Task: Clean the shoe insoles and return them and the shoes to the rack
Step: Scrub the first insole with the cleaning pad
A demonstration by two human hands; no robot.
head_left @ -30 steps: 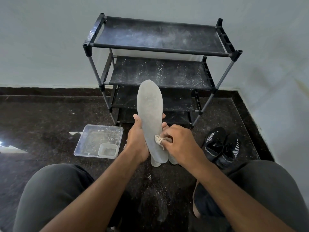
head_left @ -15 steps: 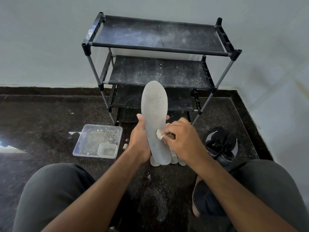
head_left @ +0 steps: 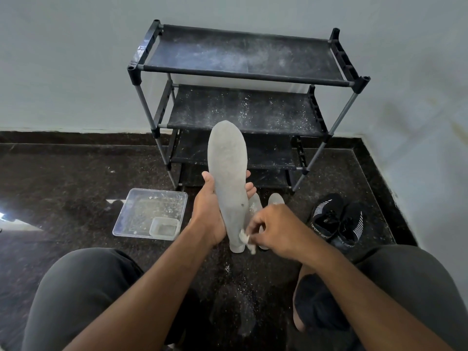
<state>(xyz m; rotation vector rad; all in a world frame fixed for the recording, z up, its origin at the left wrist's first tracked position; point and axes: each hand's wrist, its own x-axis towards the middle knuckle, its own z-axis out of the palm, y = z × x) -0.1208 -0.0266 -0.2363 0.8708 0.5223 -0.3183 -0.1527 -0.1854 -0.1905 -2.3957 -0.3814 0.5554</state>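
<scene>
One black rack (head_left: 243, 72) with dusty shelves stands against the wall. In front of it the left hand (head_left: 210, 214) grips one grey insole (head_left: 228, 173) upright, thumb on its left edge, fingers (head_left: 249, 187) curled round the right edge. The insole looks dusty and speckled. The right hand (head_left: 273, 229) pinches a small white rag (head_left: 244, 236) against the insole's heel. Two more insoles (head_left: 274, 198) lie on the floor behind the hands. Two black shoes (head_left: 336, 221) sit to the rack's front right; one clear tray (head_left: 149, 211) to its front left.
</scene>
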